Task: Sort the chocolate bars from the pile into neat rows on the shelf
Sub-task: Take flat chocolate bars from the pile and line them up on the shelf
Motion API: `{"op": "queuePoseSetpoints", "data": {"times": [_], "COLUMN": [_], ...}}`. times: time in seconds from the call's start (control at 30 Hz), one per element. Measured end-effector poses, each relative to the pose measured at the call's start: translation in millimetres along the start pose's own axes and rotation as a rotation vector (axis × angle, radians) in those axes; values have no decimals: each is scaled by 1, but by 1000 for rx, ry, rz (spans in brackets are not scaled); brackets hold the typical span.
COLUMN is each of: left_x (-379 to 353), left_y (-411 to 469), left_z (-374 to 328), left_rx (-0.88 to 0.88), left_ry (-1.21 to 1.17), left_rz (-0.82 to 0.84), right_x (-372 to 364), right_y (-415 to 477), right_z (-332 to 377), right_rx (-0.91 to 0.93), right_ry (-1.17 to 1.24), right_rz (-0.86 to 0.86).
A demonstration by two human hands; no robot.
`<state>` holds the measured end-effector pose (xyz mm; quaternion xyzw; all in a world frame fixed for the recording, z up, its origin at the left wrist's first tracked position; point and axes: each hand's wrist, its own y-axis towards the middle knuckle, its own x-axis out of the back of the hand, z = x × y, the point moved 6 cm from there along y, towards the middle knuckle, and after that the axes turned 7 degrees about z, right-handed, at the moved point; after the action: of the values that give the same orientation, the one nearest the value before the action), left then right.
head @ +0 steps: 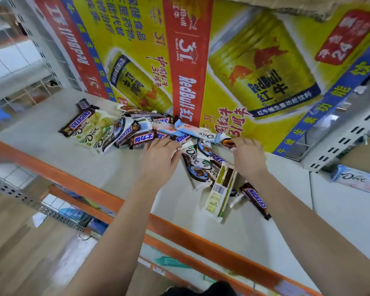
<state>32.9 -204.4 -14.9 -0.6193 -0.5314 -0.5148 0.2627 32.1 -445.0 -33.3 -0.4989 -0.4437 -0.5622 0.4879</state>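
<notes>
A loose pile of chocolate bars (107, 133) lies on the pale shelf (73, 167), against the back poster. It mixes brown Snickers bars and white Dove bars. My left hand (160, 159) reaches into the middle of the pile, its fingers lying over Snickers bars; whether it holds one is unclear. My right hand (248, 157) pinches a brown wrapper end (227, 143) beside a long pink-and-white Dove bar (192, 130). Between my hands lie more Dove bars (195, 167). A green-and-white bar (219, 189) and a Snickers bar (255, 199) lie nearer me.
A yellow Red Bull poster (254, 67) covers the back of the shelf. The shelf's front edge is an orange beam (179, 229). A perforated grey upright (340, 135) stands at the right, with one Dove bar (359, 180) lying on the neighbouring shelf board. Lower shelves hold goods.
</notes>
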Motion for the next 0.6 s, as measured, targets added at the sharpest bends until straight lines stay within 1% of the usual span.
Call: {"op": "queuePoseSetpoints", "data": {"times": [0.1, 0.17, 0.23, 0.33, 0.5, 0.6], "left_x": [-3, -8, -13, -20, -39, -42], "left_y": [23, 41, 59, 79, 90, 94], "left_z": [-10, -18, -24, -33, -38, -37], "left_rx": [-61, -121, -162, -169, -195, -204], "left_ry": [12, 68, 110, 150, 180, 209], "left_rz": [45, 88, 138, 202, 285, 296], "right_x": [4, 8, 11, 8, 10, 14], "right_y": [-2, -8, -16, -24, -35, -42], "right_z": [-9, -16, -26, -38, -45, -48], "right_rx": [-26, -41, -92, -151, -162, -177], "right_ry": [75, 107, 67, 35, 230, 296], "right_rz": [33, 26, 11, 61, 106, 86]}}
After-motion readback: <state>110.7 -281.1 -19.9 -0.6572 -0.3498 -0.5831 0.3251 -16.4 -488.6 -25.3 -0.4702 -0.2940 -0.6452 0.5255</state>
